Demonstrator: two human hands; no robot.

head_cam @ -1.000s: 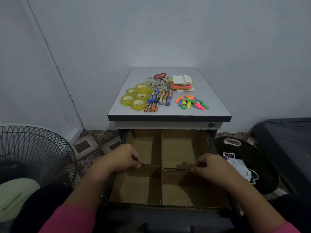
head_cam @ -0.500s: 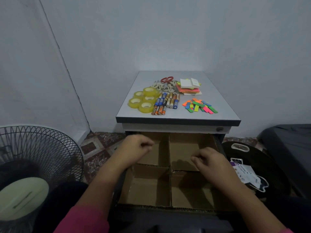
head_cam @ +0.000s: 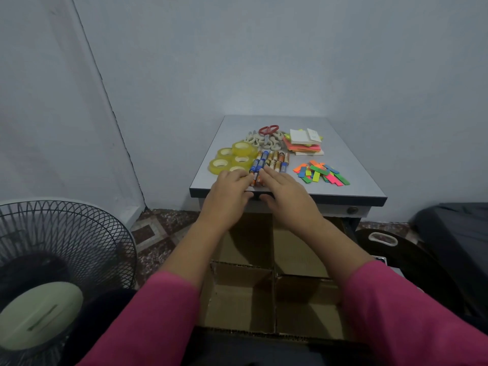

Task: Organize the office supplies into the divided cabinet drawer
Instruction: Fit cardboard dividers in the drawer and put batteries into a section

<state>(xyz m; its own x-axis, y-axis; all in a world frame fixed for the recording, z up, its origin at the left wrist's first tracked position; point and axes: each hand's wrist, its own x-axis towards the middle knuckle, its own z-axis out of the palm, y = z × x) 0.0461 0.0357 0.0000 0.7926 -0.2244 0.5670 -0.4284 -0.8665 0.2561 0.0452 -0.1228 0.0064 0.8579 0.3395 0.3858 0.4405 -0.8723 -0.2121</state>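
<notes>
Hands up from drawer [head_cam: 273,299], batteries [head_cam: 269,162] lengthwise front-back

Home rm: fan [head_cam: 52,273], tiled floor [head_cam: 158,233]

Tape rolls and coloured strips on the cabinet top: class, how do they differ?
The tape rolls are yellowish rings; the coloured strips are flat rectangles in many bright colours. The tape rolls sit bunched on the left, beside the batteries; the coloured strips lie scattered on the right. Both rest on the cabinet top.
</notes>
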